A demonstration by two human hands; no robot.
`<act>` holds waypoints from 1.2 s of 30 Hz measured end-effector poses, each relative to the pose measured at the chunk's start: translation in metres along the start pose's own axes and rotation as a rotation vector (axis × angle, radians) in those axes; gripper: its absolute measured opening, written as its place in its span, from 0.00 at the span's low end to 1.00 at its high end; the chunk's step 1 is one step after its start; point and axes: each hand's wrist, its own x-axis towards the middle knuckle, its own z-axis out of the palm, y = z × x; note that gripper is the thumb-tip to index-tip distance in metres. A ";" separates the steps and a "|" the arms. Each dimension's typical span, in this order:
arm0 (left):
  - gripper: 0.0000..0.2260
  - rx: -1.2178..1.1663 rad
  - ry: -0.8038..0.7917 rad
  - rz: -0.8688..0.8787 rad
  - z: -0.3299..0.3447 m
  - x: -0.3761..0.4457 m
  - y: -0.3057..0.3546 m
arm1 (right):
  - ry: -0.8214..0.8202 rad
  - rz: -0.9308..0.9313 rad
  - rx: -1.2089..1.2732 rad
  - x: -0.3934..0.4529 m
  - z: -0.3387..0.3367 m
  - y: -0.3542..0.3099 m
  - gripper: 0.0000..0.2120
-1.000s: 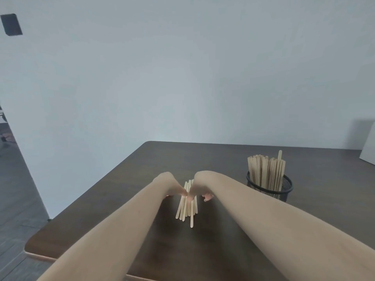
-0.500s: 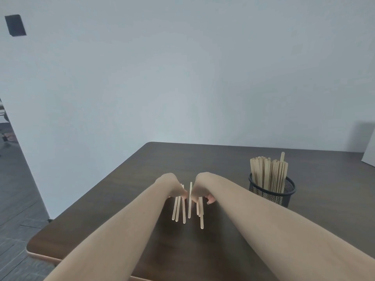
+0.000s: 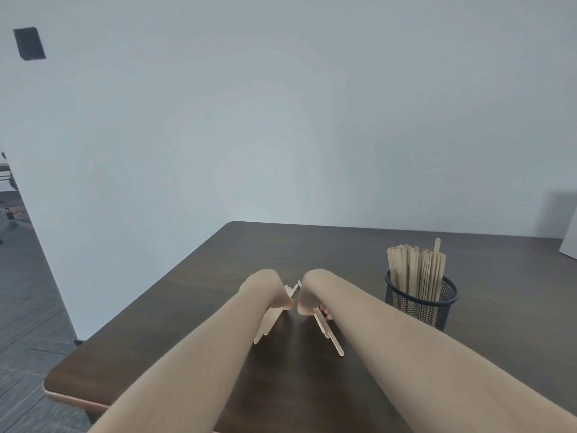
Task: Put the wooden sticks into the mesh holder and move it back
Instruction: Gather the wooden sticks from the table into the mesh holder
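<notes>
Wall (image 3: 281, 120): pale, fills the top half, w/ a small dark plate (image 3: 29, 43) at upper left. Floor (image 3: 22, 307) grey, seen at left.

Worktop (image 3: 343, 254): dark wood, rounded corners, near-left edge paler.

Both forearms reach in from the bottom edge, wrists bent so the hands fold down and away from the camera.

Mesh holder (image 3: 421, 303): black, upright on the worktop, to the right of the right hand and apart from it. Packed w/ standing sticks (image 3: 415, 273), one poking higher than the rest.

Left hand (image 3: 265, 290): curled, gripping a bunch of loose sticks (image 3: 268, 320) that slant down-left, lower ends at or near the worktop. Right hand (image 3: 313, 292): curled too, pinching a second bunch of sticks (image 3: 329, 334) slanting down-right. Stick tops show in the gap btwn the two hands. Thumbs nearly meet; fingers mostly hidden behind wrists.
</notes>
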 end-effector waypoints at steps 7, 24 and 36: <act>0.13 0.087 0.020 0.010 0.003 0.005 -0.003 | 0.046 -0.034 -0.035 0.023 0.008 -0.007 0.16; 0.11 -0.143 0.210 -0.022 0.027 -0.002 -0.004 | 0.459 0.049 0.679 0.034 0.040 -0.002 0.13; 0.16 -0.779 0.705 0.045 0.007 -0.007 -0.017 | 0.823 -0.120 1.144 0.019 0.024 -0.002 0.06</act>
